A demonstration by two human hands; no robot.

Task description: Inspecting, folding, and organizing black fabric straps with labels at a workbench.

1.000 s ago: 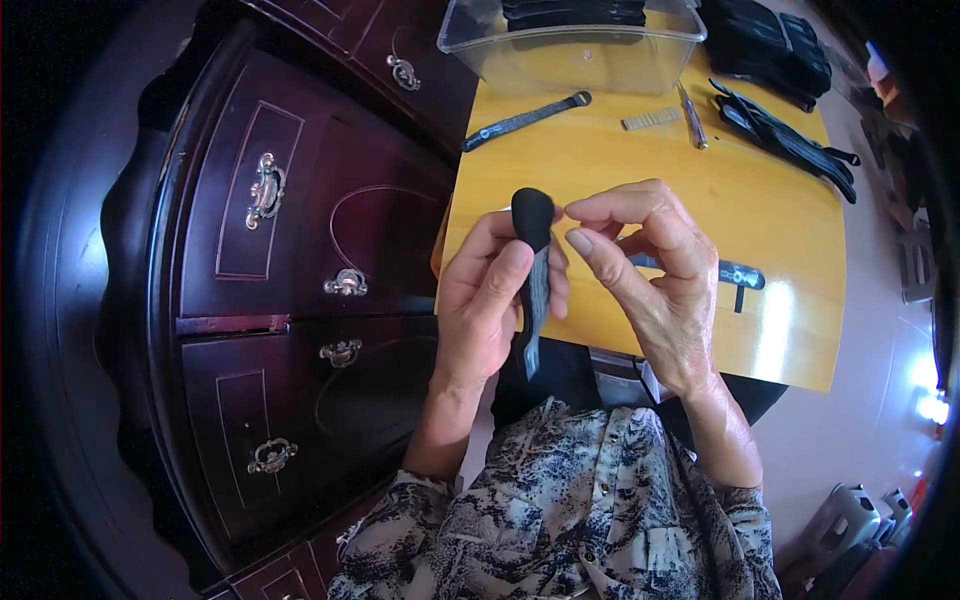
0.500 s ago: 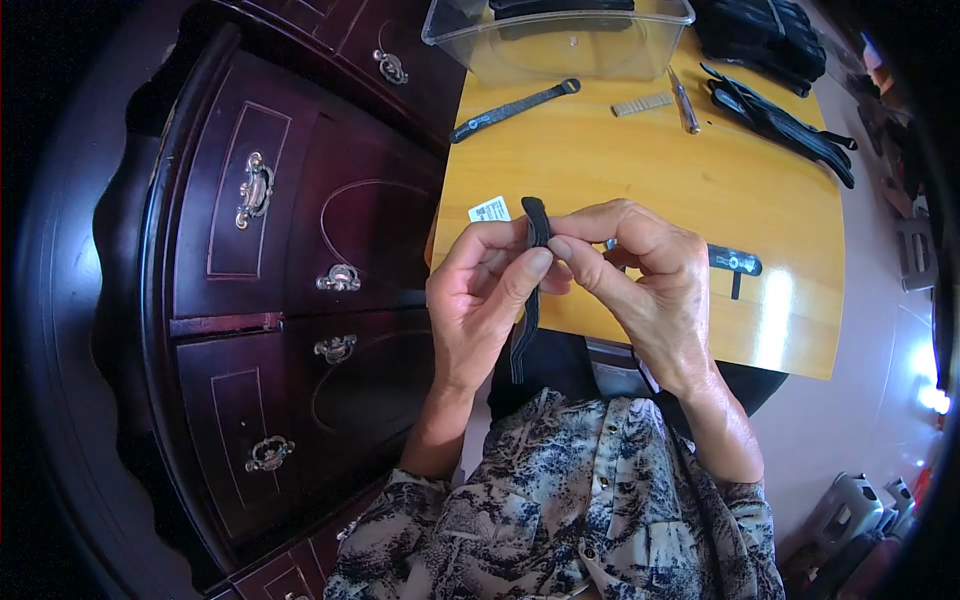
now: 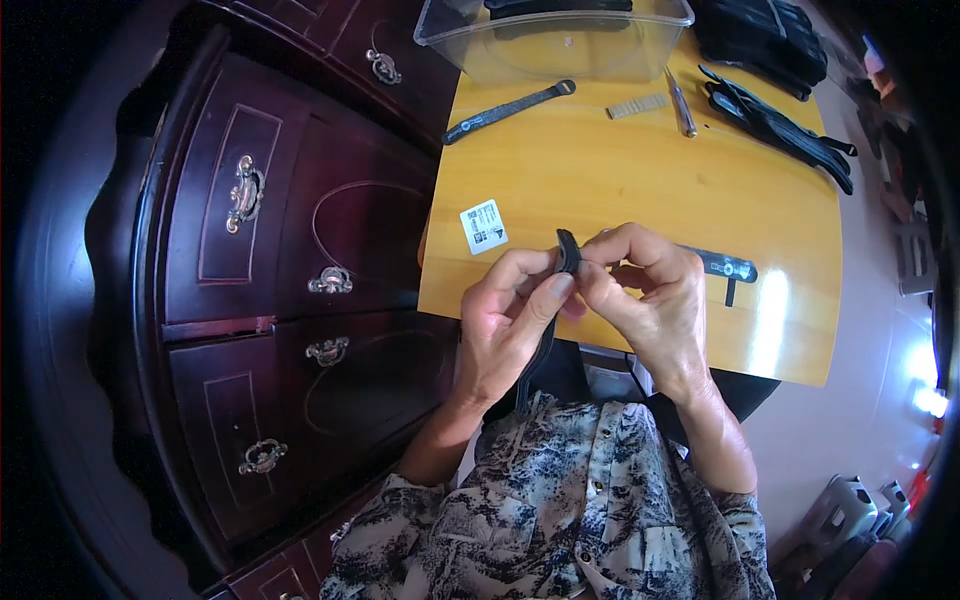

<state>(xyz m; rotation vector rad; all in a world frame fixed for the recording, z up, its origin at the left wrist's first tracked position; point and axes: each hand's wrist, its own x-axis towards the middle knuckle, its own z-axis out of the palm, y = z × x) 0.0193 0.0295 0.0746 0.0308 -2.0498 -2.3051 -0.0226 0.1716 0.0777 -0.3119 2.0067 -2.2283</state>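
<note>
A black fabric strap is pinched between the thumb and fingers of my left hand. Its short upper end curls above the fingertips, and the long tail hangs below toward my lap. My right hand is closed at the strap's right edge, thumb and fingertips pressed together against it; anything small between them is hidden. Just beyond my left fingers lies a white printed card. Partly behind my right hand, another black strap with a glossy printed section rests on the table.
On the yellow table lie a strap with a ring end, a tan ridged strip, a thin pointed tool and a bundle of black straps. A clear plastic bin stands behind. Dark wooden drawers border the left.
Both hands and the strap have shifted slightly right and toward me. More of the white card shows now. The strap's upper end stands shorter above my fingers.
</note>
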